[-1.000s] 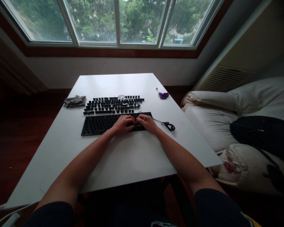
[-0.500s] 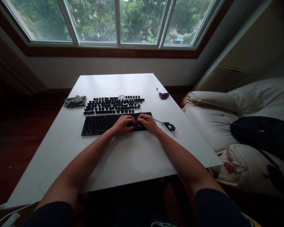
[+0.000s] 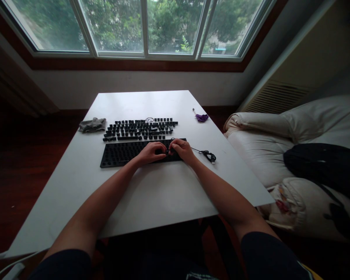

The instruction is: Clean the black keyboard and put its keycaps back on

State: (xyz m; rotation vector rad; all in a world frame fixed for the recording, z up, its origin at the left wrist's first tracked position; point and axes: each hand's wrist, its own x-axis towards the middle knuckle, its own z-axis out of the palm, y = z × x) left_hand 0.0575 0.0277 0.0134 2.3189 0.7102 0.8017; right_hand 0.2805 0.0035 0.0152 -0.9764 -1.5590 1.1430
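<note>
A black keyboard point(image 3: 121, 152) with its keycaps off lies on the white table point(image 3: 163, 194). Over its right half my left hand point(image 3: 151, 152) rests with curled fingers, the tips close to a small dark piece that I cannot make out. Right beside it, my right hand point(image 3: 181, 149) is closed in a pinch at the same spot; what it pinches is too small to name. Behind the keyboard, loose black keycaps point(image 3: 128, 138) are laid out in rows. The keyboard's coiled cable point(image 3: 208, 156) lies to the right of my right hand.
A grey cloth point(image 3: 92, 125) lies at the table's left edge. At the back right is a purple item point(image 3: 202, 118) with a small stick-like thing by it. A pale sofa point(image 3: 251, 147) with a black bag point(image 3: 323, 165) stands to the right, below a window point(image 3: 172, 31) wall.
My right hand has turned slightly, its thumb and fingers shifting over the keyboard. My left hand has moved only a little; the keycaps and cable lie as before.
</note>
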